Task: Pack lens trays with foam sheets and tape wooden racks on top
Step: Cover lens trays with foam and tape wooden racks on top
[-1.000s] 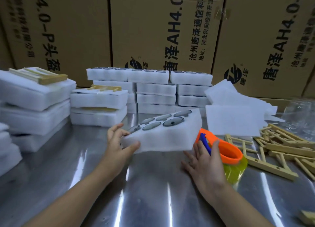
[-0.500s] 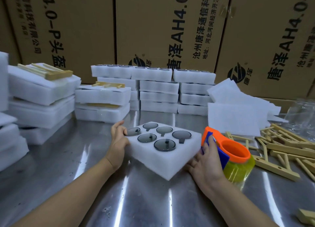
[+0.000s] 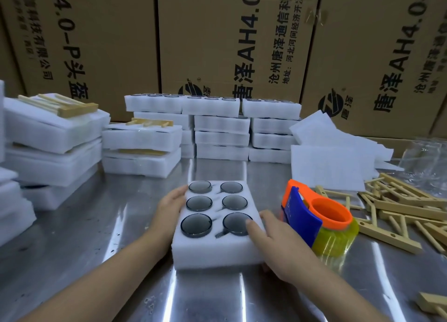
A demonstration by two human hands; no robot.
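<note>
A white foam lens tray (image 3: 215, 251) lies flat on the steel table, with dark round lenses in its two rows of pockets. My left hand (image 3: 169, 210) lies against the tray's left side, fingertips at its top edge. My right hand (image 3: 278, 246) rests over the tray's near right corner, one fingertip touching the nearest lens. Just right of that hand stands an orange and blue tape dispenser (image 3: 321, 215) with a yellowish roll, and no hand touches it. Loose wooden racks (image 3: 399, 208) lie in a heap at the right. Thin foam sheets (image 3: 326, 167) are piled behind the dispenser.
Stacks of filled foam trays (image 3: 222, 128) stand along the back. Wrapped trays with wooden racks on top (image 3: 55, 128) are stacked at the left. Printed cardboard boxes (image 3: 217, 43) wall off the rear. Clear plastic bags (image 3: 425, 157) lie far right, and a wooden piece (image 3: 433, 302) lies near the front right.
The tray was lifted and tilted, held by my left hand; it has come down flat on the table. My right hand moved from beside the dispenser onto the tray's right corner.
</note>
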